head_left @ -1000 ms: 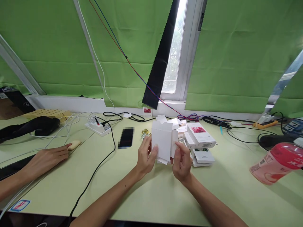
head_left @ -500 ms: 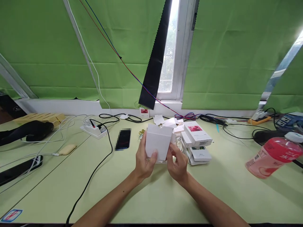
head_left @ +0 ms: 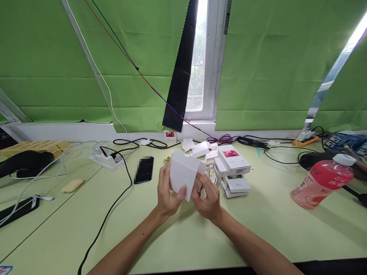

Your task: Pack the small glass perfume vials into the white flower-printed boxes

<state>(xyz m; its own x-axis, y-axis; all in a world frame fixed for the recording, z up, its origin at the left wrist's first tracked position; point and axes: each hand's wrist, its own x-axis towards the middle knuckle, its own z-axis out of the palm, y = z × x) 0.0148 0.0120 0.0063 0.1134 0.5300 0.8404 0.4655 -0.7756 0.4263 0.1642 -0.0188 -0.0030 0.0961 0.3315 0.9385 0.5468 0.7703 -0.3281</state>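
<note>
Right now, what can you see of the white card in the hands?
The white card looks like thin, plain paperboard, creased near its top, with a part angled back at the right. It is held tilted above the table. The left hand grips its left side, thumb on the front; the right hand holds its right side.

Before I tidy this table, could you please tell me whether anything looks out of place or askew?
Yes: behind the held white carton, loose cardboard pieces lie jumbled beside the stacked boxes. The black strip also looks askew, slanting more than the window frame.
</note>
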